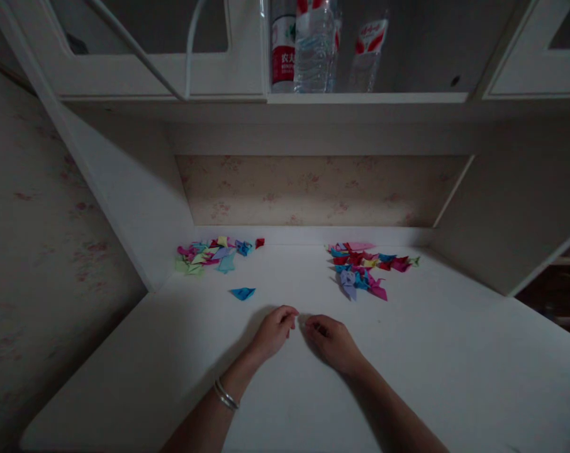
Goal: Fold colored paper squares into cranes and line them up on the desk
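My left hand (274,330) and my right hand (329,341) rest on the white desk (455,365), fingertips nearly meeting at the middle. Both have the fingers curled and pinched; anything between them is too small and dim to make out. A bracelet sits on my left wrist. A single blue folded paper piece (242,293) lies just beyond my left hand. Further back are two heaps of coloured folded paper pieces: one at the back left (212,254), one at the back right (366,267).
The desk sits in a white alcove with side panels left and right and a floral back wall (313,192). A shelf above holds plastic water bottles (316,44). The desk's left edge drops off beside a wallpapered wall.
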Demonstrator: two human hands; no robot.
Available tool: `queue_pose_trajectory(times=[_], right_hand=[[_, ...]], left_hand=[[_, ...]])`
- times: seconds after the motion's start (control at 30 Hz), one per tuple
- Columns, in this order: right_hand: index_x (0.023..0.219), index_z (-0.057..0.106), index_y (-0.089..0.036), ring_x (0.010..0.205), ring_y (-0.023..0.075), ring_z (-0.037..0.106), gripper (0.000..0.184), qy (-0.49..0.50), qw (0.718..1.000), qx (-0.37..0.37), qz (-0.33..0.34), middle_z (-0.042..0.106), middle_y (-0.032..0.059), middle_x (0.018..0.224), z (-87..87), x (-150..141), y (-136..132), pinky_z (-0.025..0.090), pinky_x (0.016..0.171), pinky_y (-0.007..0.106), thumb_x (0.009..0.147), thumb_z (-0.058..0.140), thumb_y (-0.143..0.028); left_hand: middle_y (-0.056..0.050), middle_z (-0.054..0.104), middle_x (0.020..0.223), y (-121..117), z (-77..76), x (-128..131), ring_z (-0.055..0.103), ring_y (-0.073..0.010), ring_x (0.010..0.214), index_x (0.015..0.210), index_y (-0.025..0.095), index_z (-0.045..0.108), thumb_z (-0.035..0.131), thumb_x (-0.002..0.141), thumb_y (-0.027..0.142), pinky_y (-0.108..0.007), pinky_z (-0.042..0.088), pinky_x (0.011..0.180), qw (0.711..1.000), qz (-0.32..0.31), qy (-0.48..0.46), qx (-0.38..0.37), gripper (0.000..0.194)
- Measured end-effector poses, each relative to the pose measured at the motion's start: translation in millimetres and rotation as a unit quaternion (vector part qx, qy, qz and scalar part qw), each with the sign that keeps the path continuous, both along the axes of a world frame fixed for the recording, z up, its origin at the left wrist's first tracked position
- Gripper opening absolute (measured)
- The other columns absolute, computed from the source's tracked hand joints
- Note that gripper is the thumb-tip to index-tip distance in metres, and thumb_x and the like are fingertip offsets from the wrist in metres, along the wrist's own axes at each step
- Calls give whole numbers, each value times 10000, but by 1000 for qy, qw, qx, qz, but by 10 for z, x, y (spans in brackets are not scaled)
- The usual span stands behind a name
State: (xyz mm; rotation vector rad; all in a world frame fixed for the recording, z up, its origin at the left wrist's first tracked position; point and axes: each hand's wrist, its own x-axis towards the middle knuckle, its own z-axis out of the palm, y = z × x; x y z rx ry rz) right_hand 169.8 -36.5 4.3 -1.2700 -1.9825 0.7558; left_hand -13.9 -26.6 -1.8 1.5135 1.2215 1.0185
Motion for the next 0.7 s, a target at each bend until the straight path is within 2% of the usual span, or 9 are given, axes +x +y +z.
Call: queue_pose_trajectory(times=[0.27,0.5,0.6,0.7], right_hand=[[876,681,-213,709,164,598,205,4,1000,0,2,689,23,810,-6,9,-18,424,660,253,836,497,-295],[962,654,-192,627,137,583,247,125,988,-81,-45,675,17,780,-105,-165,173,431,557,231,818,529,-349],[985,635,-190,625,132,603,245,133,986,-97,0,678,16,789,-12,-390,326,451,560,226,842,505,-340],[1067,615,-198,657,130,631,279,40,998,-50,26,681,22,866,152,-658,523,475,609,230,882,462,-340]], left_hand=[[13,538,685,21,-2,8,456,-106,546,937,134,617,482,793,342,-234,338,506,1000,8,-17,-16,286],[30,527,645,61,-63,13,460,-104,526,884,153,572,507,790,328,-229,326,488,999,24,-45,-10,210],[36,522,639,83,-53,10,441,-93,508,875,159,545,518,770,285,-222,311,474,996,18,-83,-9,167],[62,487,593,80,-6,-10,402,-83,469,903,172,514,520,742,235,-215,268,451,990,42,-133,-27,173]])
